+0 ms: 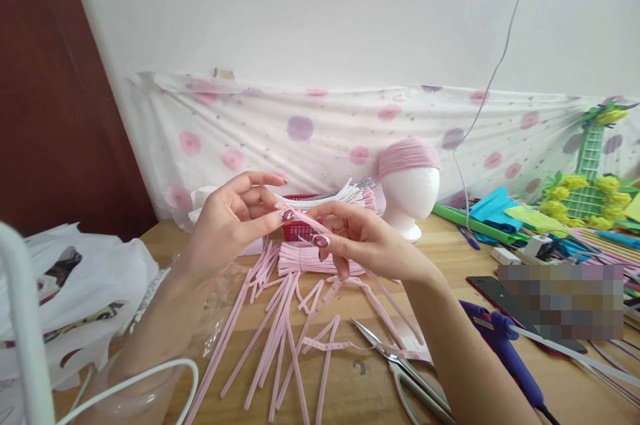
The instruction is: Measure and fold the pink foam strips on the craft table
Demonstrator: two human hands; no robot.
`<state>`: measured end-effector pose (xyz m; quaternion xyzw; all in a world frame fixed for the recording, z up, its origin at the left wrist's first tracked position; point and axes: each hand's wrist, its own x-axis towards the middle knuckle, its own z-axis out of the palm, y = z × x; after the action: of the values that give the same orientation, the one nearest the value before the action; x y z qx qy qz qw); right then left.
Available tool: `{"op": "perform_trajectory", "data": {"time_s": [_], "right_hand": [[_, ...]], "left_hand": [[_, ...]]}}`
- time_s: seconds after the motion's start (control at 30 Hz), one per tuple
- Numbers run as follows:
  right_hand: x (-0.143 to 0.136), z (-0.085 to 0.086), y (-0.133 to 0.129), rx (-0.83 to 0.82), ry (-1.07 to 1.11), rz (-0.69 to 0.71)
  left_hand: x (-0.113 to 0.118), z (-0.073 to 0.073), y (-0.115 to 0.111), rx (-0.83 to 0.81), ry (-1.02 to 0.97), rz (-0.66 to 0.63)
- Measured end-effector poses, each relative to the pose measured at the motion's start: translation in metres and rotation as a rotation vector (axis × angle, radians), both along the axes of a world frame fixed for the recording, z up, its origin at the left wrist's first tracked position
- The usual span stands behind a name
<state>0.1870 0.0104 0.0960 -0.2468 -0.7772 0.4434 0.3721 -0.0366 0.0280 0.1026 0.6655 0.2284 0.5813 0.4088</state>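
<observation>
Between my two hands, above the table, is a pink pipe cleaner (pixel 305 218). My left hand (pixel 235 218) pinches one end of it between thumb and fingers, its index finger raised. My right hand (pixel 355 235) grips it a little further along, thumb against the fingers. Loose pink pipe cleaners (pixel 273 338) lie spread on the wood below, some of them bent. Behind my hands rests a tied bundle of pink pipe cleaners (pixel 295 259). A measuring tape (pixel 327 345) curls among the loose ones, beside open-bladed scissors (pixel 400 361).
A red basket (pixel 299 230) of white, silver and pink pipe cleaners stands behind. To its right is a white foam head (pixel 413 195) wrapped in pink. A blue glue gun (pixel 510 351) and a phone (pixel 487 291) lie right. Plastic bags (pixel 100 285) and a white stand (pixel 25 325) are left.
</observation>
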Motion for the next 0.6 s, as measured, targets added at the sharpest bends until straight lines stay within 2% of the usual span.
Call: {"op": "perform_trajectory", "data": {"time_s": [0.23,0.6], "right_hand": [[-0.009,-0.001,-0.001,-0.016,0.069,-0.013],[-0.009,-0.001,0.000,0.037,-0.055,-0.059]], "left_hand": [[0.007,0.002,-0.009,-0.039,-0.018,-0.033],[0.007,0.004,-0.015,-0.004,0.051,0.076]]}}
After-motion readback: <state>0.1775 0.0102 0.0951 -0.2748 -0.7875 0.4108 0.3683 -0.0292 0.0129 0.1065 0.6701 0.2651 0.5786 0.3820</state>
